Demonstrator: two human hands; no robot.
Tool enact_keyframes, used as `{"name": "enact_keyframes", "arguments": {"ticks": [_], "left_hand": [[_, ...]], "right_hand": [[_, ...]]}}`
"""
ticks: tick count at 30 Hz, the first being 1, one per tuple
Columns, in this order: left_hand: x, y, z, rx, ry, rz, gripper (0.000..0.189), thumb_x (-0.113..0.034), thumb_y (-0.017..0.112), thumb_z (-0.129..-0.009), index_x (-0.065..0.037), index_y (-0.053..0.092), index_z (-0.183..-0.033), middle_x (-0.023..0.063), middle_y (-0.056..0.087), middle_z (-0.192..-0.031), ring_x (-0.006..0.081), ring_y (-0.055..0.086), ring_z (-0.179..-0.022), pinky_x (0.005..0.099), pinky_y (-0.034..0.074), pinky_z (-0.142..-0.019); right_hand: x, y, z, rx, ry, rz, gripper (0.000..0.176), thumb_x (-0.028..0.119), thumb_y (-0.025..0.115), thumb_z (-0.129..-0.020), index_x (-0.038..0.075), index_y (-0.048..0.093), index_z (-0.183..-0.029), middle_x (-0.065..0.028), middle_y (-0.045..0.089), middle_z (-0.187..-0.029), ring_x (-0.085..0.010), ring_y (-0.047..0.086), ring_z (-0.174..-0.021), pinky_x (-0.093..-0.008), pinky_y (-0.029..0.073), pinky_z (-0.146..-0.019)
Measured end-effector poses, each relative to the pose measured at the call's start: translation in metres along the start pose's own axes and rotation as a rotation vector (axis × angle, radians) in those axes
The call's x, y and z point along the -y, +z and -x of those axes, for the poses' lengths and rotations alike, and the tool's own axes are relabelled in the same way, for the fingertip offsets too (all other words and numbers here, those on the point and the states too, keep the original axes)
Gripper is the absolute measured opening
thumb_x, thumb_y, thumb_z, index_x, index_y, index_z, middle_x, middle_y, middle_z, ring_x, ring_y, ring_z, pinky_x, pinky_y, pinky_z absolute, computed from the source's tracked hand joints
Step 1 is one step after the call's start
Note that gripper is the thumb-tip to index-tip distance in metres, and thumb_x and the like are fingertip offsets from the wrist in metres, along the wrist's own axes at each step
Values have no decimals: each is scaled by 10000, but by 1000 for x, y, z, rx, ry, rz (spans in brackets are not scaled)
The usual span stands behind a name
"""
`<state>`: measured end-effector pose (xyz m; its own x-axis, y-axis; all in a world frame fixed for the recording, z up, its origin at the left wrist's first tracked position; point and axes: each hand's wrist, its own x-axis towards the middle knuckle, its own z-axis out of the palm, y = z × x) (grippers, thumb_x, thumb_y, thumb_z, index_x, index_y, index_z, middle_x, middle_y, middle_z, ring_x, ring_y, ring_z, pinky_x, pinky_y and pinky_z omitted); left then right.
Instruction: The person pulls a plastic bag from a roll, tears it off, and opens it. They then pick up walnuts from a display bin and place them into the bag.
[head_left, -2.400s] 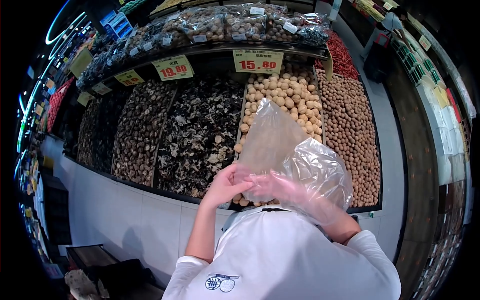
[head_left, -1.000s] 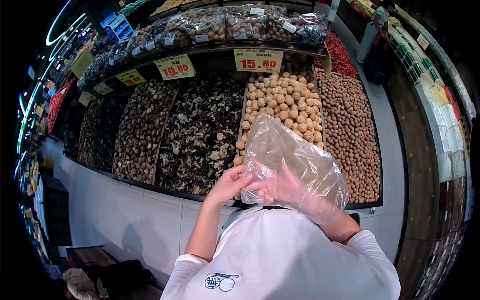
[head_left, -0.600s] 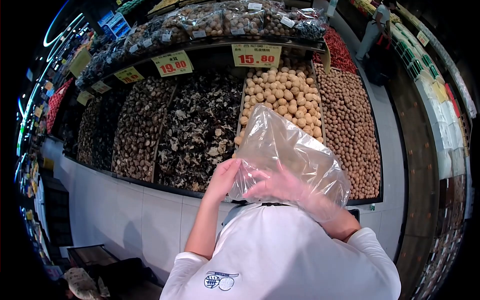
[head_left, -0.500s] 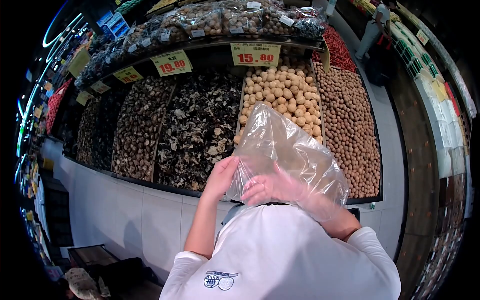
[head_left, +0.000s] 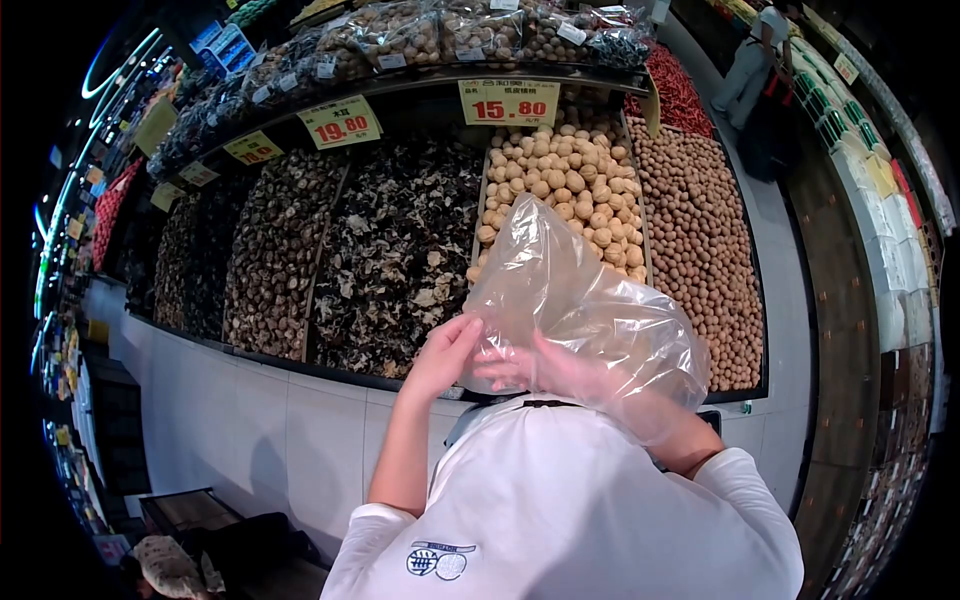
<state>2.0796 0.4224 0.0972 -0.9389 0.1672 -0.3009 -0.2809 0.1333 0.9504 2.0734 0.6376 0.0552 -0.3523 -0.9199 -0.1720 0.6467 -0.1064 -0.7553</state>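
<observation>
A clear plastic bag [head_left: 630, 325] spreads in front of my chest, its pointed corner standing up before the walnuts [head_left: 570, 175]. My left hand [head_left: 445, 352] is closed, pinching the bag's left edge between thumb and fingers. Through the film I see my right hand [head_left: 550, 370], apparently inside the bag, with the plastic also covering the wrist. Its thumb is raised apart from the fingers, which stretch toward my left hand. I see nothing in its grasp. Just beyond my left hand lies dried black fungus [head_left: 400, 240] in a bin.
Smaller brown round nuts [head_left: 695, 230] fill the right bin, with red dried chillies [head_left: 675, 90] behind. Dried mushrooms [head_left: 280, 250] lie further left. A shelf of bagged goods [head_left: 400, 40] overhangs the bins, with price signs [head_left: 510, 103]. A person [head_left: 755, 65] stands in the right aisle.
My right hand has shifted slightly inside the bag, its thumb now more upright. The bag's film has puffed out a little to the right. My left hand keeps its pinch.
</observation>
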Motion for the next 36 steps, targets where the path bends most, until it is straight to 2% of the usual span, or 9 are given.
{"name": "enact_keyframes", "arguments": {"ticks": [7, 10, 13, 22, 25, 27, 31, 34, 36], "left_hand": [[18, -8, 1, -203, 178, -84, 413, -293, 507, -1075, -14, 637, -800, -8, 595, -645, 67, 530, -563, 240, 412, -537], [18, -36, 7, -303, 184, -145, 397, -296, 518, -1073, -32, 639, -803, -40, 524, -583, 37, 473, -515, 224, 358, -491], [20, -65, 13, -442, 185, -119, 403, -302, 517, -1076, -52, 626, -780, -73, 442, -557, 12, 393, -481, 207, 302, -459], [27, -117, 31, -579, 228, -168, 403, -278, 546, -1067, -25, 598, -757, -95, 445, -639, 13, 351, -603, 224, 259, -541], [27, -112, 29, -639, 259, -107, 400, -277, 548, -1066, -36, 597, -750, -93, 450, -642, 13, 352, -599, 223, 260, -541], [26, -113, 29, -655, 273, -90, 400, -276, 544, -1068, -43, 594, -748, -92, 452, -648, 13, 352, -602, 222, 259, -543], [13, -113, 35, -707, 309, -40, 403, -277, 532, -1074, -62, 584, -737, -89, 456, -666, 15, 354, -614, 218, 261, -552], [-2, -113, 41, -743, 321, -17, 405, -281, 522, -1078, -77, 570, -731, -86, 459, -680, 16, 352, -627, 216, 264, -562], [-5, -119, 43, -776, 418, -40, 396, -281, 521, -1078, -80, 570, -740, -84, 464, -684, 14, 358, -636, 212, 267, -568]], "right_hand": [[-3, -7, 10, 87, -103, 7, 1102, 901, 97, -857, 107, 170, -1617, -145, 372, -1597, -249, 201, -1532, -536, 98, -1225], [-10, -15, 11, 141, -140, -220, 1067, 875, 141, -884, 104, 157, -1621, -167, 354, -1601, -274, 259, -1513, -511, 147, -1225], [16, -3, 34, 118, -138, 17, 996, 829, 165, -924, 121, 162, -1624, -158, 362, -1597, -281, 349, -1471, -479, 222, -1211], [18, -5, 51, 82, -11, -83, 1181, 923, 240, -816, 56, 153, -1612, -237, 356, -1580, -329, 392, -1445, -461, 282, -1201], [13, -5, 48, 26, -181, -210, 1249, 965, 232, -764, 33, 201, -1596, -268, 360, -1564, -364, 395, -1438, -478, 302, -1191], [11, -2, 48, -217, -312, -482, 1321, 1002, 251, -707, 5, 248, -1573, -282, 379, -1545, -382, 401, -1427, -489, 318, -1181], [5, 0, 57, -187, -480, -525, 1277, 981, 290, -741, 0, 272, -1559, -280, 376, -1545, -396, 423, -1406, -506, 316, -1180], [0, 6, 59, -145, -627, -399, 1023, 771, 471, -909, 7, 273, -1560, -257, 390, -1536, -354, 462, -1385, -479, 344, -1168], [2, 20, 67, -559, -461, 130, 654, 325, 608, -1020, 28, 320, -1527, -182, 432, -1501, -260, 500, -1347, -388, 425, -1112]]}}
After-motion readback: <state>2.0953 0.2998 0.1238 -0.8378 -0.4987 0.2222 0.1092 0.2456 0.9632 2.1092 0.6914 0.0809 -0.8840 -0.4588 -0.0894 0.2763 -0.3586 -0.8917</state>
